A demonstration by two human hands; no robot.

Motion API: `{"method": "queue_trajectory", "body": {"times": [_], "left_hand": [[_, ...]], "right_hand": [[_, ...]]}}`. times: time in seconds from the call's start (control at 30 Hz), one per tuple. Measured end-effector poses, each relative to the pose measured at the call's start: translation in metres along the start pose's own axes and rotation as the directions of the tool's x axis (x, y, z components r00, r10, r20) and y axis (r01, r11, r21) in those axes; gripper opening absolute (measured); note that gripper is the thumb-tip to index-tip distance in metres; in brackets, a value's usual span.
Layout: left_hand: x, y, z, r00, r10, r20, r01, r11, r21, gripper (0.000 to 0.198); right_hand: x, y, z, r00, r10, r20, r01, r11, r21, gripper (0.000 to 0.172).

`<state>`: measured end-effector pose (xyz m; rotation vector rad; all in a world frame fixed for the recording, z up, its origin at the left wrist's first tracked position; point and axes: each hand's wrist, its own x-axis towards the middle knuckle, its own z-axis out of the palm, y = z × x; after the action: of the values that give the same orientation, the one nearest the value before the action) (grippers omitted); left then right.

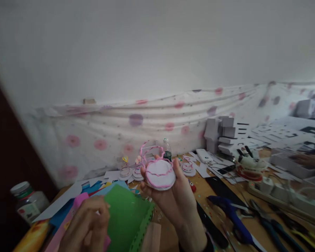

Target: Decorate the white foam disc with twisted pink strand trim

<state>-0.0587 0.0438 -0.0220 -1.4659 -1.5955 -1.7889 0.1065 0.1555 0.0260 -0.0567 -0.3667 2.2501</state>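
In my right hand [182, 199] is a round white disc [161, 171], tilted toward me, gripped by its edge between thumb and fingers. Pink twisted wire [152, 149] loops across the disc and rises in a curl behind it. My left hand [85, 224] is closed at the lower left, its fingers curled in; what they hold, if anything, I cannot make out. Below it and to its right lies a green sheet [126, 213] with a scalloped edge. Similar small white-and-pink pieces [188, 166] stand behind on the table.
A jar [28, 199] stands at far left. On the right lie a blue glue gun [232, 217], pliers [273, 224], a power strip [283, 196] and a white bowl [248, 159] with tools. White box shapes [223, 133] stand behind. Another person's hand [311, 161] shows at the right edge.
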Motion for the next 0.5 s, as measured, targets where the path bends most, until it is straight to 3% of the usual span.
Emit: {"method": "queue_trajectory", "body": {"times": [0.1,0.13,0.2,0.3,0.5], "left_hand": [[0.014,-0.001,0.009,0.97,0.06,0.234,-0.089,0.989,0.117,0.029],[0.016,0.0,0.012,0.972,0.077,0.22,-0.111,0.983,0.149,0.019],[0.013,0.006,0.017,0.987,0.093,0.128,-0.11,0.984,0.137,0.022],[0.0,0.022,0.024,0.998,0.059,0.038,-0.057,0.998,-0.04,0.009],[-0.009,0.04,0.035,0.991,0.121,0.062,-0.111,0.983,-0.147,0.014]], "right_hand": [[0.001,0.004,-0.001,0.999,-0.02,0.04,0.021,1.0,-0.013,0.063],[0.002,0.005,-0.002,0.998,-0.037,0.053,0.038,0.999,-0.022,0.062],[0.003,0.006,-0.005,0.994,-0.071,0.088,0.075,0.996,-0.048,0.057],[0.002,0.006,-0.008,0.978,-0.118,0.172,0.136,0.986,-0.098,0.04],[0.0,0.018,-0.008,0.966,-0.091,0.24,0.14,0.971,-0.196,0.043]]}}
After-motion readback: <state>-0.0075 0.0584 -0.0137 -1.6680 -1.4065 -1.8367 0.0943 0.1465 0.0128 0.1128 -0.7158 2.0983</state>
